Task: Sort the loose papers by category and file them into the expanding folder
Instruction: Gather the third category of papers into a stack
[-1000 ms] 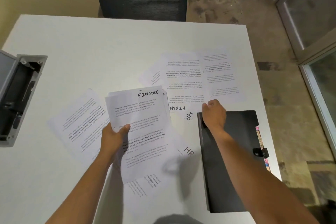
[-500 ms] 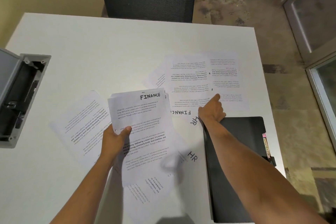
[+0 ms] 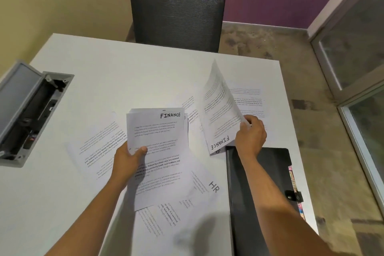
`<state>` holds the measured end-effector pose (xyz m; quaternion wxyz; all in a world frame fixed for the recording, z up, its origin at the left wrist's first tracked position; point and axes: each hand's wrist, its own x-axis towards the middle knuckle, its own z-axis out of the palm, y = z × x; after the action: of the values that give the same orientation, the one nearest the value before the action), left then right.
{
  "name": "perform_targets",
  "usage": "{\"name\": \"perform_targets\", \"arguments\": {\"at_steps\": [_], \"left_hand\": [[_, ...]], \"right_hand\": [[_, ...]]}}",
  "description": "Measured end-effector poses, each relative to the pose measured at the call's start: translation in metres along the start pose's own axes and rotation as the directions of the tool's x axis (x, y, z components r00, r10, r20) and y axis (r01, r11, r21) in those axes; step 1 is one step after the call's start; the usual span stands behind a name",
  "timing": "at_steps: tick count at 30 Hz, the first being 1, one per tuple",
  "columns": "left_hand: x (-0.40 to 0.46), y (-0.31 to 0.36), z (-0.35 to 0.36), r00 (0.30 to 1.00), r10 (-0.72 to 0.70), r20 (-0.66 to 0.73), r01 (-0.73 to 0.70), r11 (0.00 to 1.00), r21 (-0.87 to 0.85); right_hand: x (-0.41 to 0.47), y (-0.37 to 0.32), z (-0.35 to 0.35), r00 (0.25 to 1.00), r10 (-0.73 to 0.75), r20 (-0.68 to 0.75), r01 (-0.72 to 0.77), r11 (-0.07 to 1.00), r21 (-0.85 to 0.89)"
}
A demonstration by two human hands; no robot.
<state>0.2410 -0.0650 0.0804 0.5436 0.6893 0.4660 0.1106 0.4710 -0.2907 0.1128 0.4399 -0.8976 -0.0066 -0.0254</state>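
Pinched one thin white printed sheet headed FINANCE [image 3: 220, 114] by its edge in the right hand [image 3: 250, 136], lifted and bowed above the matte white table [image 3: 104, 81]. Gripped the small FINANCE stack [image 3: 156, 131] in the left hand [image 3: 129, 157], thumb on top. Best squared onto that stack, heading matched. Closed black plastic expanding folder [image 3: 270, 172] lay flat at right; limp HR page [image 3: 205, 185] beside.
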Motion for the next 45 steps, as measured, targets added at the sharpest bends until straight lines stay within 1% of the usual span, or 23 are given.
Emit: {"name": "perform_targets", "arguments": {"at_steps": [3,7,9,12,15,17,20,22,24,26,28,30,33,36,37,41,43,45], "left_hand": [[-0.004,0.007,-0.004,1.0,0.014,0.005,-0.014,1.0,0.004],[-0.009,0.015,-0.01,0.998,0.055,0.009,-0.055,0.998,0.04],[-0.011,0.019,-0.013,0.997,0.078,-0.005,-0.078,0.995,0.056],[-0.014,0.025,-0.018,0.993,0.106,-0.057,-0.103,0.993,0.06],[-0.022,0.032,-0.022,0.978,0.184,-0.102,-0.17,0.977,0.127],[-0.028,0.036,-0.023,0.962,0.241,-0.129,-0.22,0.963,0.158],[-0.037,0.041,-0.027,0.946,0.257,-0.198,-0.23,0.961,0.151],[-0.041,0.041,-0.033,0.928,0.297,-0.227,-0.262,0.95,0.169],[-0.043,0.045,-0.04,0.898,0.377,-0.227,-0.326,0.916,0.232],[-0.044,0.052,-0.044,0.863,0.468,-0.19,-0.405,0.866,0.292],[-0.047,0.062,-0.044,0.828,0.552,-0.103,-0.49,0.8,0.347],[-0.051,0.07,-0.04,0.788,0.616,-0.008,-0.568,0.732,0.375],[-0.059,0.076,-0.031,0.708,0.698,0.11,-0.694,0.657,0.296],[-0.068,0.078,-0.019,0.598,0.78,0.182,-0.799,0.563,0.212],[-0.069,0.078,-0.014,0.592,0.783,0.193,-0.805,0.561,0.196],[-0.081,0.079,-0.002,0.703,0.687,0.184,-0.706,0.705,0.066],[-0.089,0.08,0.0,0.741,0.637,0.212,-0.645,0.763,-0.035],[-0.095,0.079,0.001,0.776,0.581,0.246,-0.568,0.813,-0.126]], "right_hand": [[-0.004,-0.018,-0.027,0.993,-0.111,-0.028,0.113,0.99,0.086],[-0.009,-0.051,-0.069,0.973,-0.232,0.016,0.225,0.959,0.172],[-0.013,-0.067,-0.09,0.945,-0.324,0.039,0.313,0.935,0.167],[-0.018,-0.089,-0.115,0.881,-0.463,0.103,0.443,0.881,0.167],[-0.021,-0.101,-0.132,0.816,-0.561,0.138,0.537,0.825,0.177],[-0.024,-0.105,-0.141,0.784,-0.609,0.121,0.587,0.791,0.175],[-0.031,-0.109,-0.15,0.753,-0.645,0.131,0.626,0.763,0.162],[-0.035,-0.111,-0.154,0.729,-0.655,0.199,0.626,0.756,0.192],[-0.038,-0.114,-0.157,0.69,-0.662,0.291,0.631,0.748,0.206],[-0.041,-0.117,-0.158,0.66,-0.644,0.387,0.623,0.757,0.197],[-0.045,-0.12,-0.154,0.635,-0.619,0.463,0.601,0.772,0.208],[-0.05,-0.121,-0.145,0.604,-0.615,0.508,0.586,0.774,0.24],[-0.059,-0.122,-0.128,0.566,-0.613,0.551,0.613,0.76,0.217],[-0.069,-0.121,-0.113,0.544,-0.617,0.569,0.639,0.744,0.195],[-0.073,-0.12,-0.108,0.537,-0.619,0.574,0.649,0.737,0.188],[-0.084,-0.119,-0.09,0.509,-0.643,0.573,0.675,0.711,0.197],[-0.089,-0.116,-0.081,0.501,-0.659,0.562,0.691,0.695,0.2],[-0.091,-0.111,-0.073,0.51,-0.67,0.539,0.691,0.693,0.208]]}}
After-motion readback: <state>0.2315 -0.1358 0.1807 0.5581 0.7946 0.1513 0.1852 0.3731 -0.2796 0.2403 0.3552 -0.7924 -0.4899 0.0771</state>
